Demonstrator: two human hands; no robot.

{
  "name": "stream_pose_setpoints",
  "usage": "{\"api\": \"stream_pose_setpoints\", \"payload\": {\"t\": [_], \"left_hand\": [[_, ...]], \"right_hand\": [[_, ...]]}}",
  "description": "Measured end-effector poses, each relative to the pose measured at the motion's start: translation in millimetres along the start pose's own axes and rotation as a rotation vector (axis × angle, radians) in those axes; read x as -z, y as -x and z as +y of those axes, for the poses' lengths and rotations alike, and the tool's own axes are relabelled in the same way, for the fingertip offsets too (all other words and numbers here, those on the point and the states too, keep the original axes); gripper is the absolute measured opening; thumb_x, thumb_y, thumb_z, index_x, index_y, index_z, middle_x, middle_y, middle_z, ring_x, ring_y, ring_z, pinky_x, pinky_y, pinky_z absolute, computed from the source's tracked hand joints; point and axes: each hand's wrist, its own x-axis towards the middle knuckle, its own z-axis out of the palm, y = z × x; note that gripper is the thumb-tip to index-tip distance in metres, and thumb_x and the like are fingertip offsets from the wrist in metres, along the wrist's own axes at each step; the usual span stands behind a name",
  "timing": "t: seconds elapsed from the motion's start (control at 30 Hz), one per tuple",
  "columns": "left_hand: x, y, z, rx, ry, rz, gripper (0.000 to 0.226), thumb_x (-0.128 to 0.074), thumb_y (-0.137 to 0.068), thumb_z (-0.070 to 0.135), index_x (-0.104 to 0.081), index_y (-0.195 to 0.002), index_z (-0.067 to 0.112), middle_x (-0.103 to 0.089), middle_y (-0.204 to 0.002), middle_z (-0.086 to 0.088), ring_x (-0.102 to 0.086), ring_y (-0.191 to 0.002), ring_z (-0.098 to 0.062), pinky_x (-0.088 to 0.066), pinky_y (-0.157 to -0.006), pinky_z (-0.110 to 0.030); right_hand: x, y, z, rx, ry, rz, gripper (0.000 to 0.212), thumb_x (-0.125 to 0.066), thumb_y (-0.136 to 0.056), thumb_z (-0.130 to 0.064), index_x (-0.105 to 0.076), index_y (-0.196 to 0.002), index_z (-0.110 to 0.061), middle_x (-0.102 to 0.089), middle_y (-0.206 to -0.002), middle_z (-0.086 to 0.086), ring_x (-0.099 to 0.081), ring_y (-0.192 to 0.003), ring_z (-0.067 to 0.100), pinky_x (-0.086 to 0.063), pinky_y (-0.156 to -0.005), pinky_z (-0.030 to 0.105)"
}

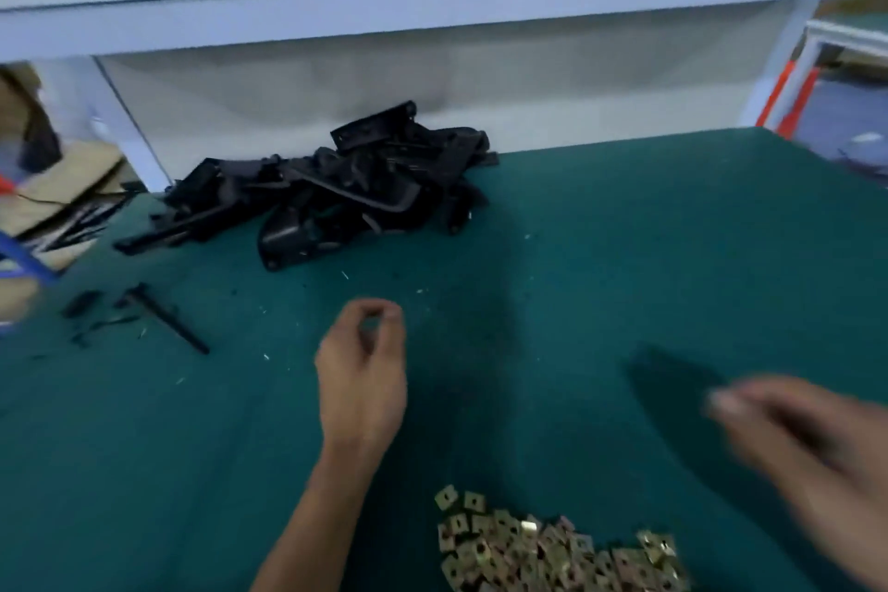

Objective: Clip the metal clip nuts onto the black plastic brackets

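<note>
We note the left hand (363, 370) curled, fingertips together, seemingly empty; the right hand (788, 437) too blurred to tell. Brackets (331, 192) lie far across the desk (624, 255), clip nuts (552, 548) near; a hasty grab may scatter them.

**A factory assembly workbench**

A workshop or small factory station. A green mat (624, 231) covers the bench across the middle of the frame. A loose heap of black plastic brackets (336, 188) lies at upper centre, and a pile of brass-coloured metal clip nuts (552, 553) sits at the bottom edge. A white metal shelf (432, 0) spans the top, and cardboard boxes (57, 202) sit at the left.
</note>
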Motion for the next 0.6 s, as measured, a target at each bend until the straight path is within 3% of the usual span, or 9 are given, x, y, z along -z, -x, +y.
{"api": "stream_pose_setpoints", "payload": {"t": [0.07, 0.13, 0.27, 0.33, 0.4, 0.47, 0.6], "left_hand": [[-4, -6, -4, -0.027, -0.046, -0.061, 0.017, -0.058, -0.094, 0.028, -0.065, -0.079, 0.032, -0.052, -0.049, 0.008, -0.039, -0.042, -0.005, -0.034, -0.040, -0.021], [-5, -9, -7, -0.011, -0.023, -0.044, 0.015, -0.057, -0.090, 0.032, -0.064, -0.076, 0.032, -0.047, -0.046, 0.010, -0.035, -0.040, -0.005, -0.030, -0.038, -0.021], [-5, -10, -9, -0.023, -0.038, -0.077, 0.014, -0.055, -0.087, 0.034, -0.062, -0.075, 0.032, -0.046, -0.044, 0.010, -0.034, -0.039, -0.004, -0.027, -0.039, -0.016], [-4, -11, -10, -0.023, -0.075, -0.103, 0.015, -0.054, -0.087, 0.036, -0.060, -0.074, 0.031, -0.048, -0.044, 0.010, -0.036, -0.038, -0.004, -0.025, -0.039, -0.015], [-4, -9, -12, -0.007, -0.084, -0.117, 0.016, -0.053, -0.087, 0.038, -0.058, -0.073, 0.030, -0.049, -0.044, 0.009, -0.037, -0.038, -0.006, -0.026, -0.040, -0.018], [-4, -10, -10, -0.005, -0.095, -0.128, 0.018, -0.052, -0.086, 0.041, -0.057, -0.072, 0.029, -0.049, -0.044, 0.007, -0.037, -0.038, -0.008, -0.027, -0.042, -0.023], [-6, -10, -10, -0.009, -0.123, -0.105, 0.025, -0.050, -0.084, 0.042, -0.054, -0.068, 0.023, -0.049, -0.045, 0.008, -0.038, -0.041, -0.011, -0.029, -0.046, -0.028]], "right_hand": [[-34, -50, -41, 0.153, -0.050, -0.018, 0.022, -0.065, -0.092, -0.048, -0.072, -0.085, -0.029, -0.069, -0.074, -0.012, -0.062, -0.067, 0.001, -0.047, -0.065, 0.014], [-77, -117, -65, 0.317, -0.003, -0.106, 0.006, -0.071, -0.093, -0.021, -0.076, -0.092, -0.025, -0.072, -0.088, -0.009, -0.064, -0.078, 0.006, -0.051, -0.080, 0.028], [-158, -216, -112, 0.494, 0.232, -0.145, 0.041, -0.063, -0.096, -0.008, -0.062, -0.136, -0.014, -0.054, -0.135, 0.000, -0.057, -0.110, 0.021, -0.050, -0.097, 0.041], [-188, -249, -126, 0.560, 0.467, -0.094, 0.054, -0.067, -0.093, -0.009, -0.051, -0.144, -0.013, -0.041, -0.148, 0.006, -0.044, -0.129, 0.033, -0.048, -0.101, 0.048], [-209, -267, -133, 0.594, 0.732, -0.103, 0.047, -0.071, -0.089, -0.014, -0.057, -0.134, -0.015, -0.043, -0.145, 0.010, -0.034, -0.135, 0.039, -0.041, -0.101, 0.052], [-218, -275, -134, 0.643, 0.887, -0.081, 0.033, -0.070, -0.089, -0.015, -0.063, -0.121, -0.018, -0.055, -0.129, 0.008, -0.038, -0.130, 0.036, -0.035, -0.098, 0.049], [-212, -280, -139, 0.732, 0.919, 0.034, 0.015, -0.059, -0.099, -0.025, -0.070, -0.108, -0.022, -0.067, -0.110, 0.001, -0.054, -0.116, 0.030, -0.037, -0.091, 0.042]]}}
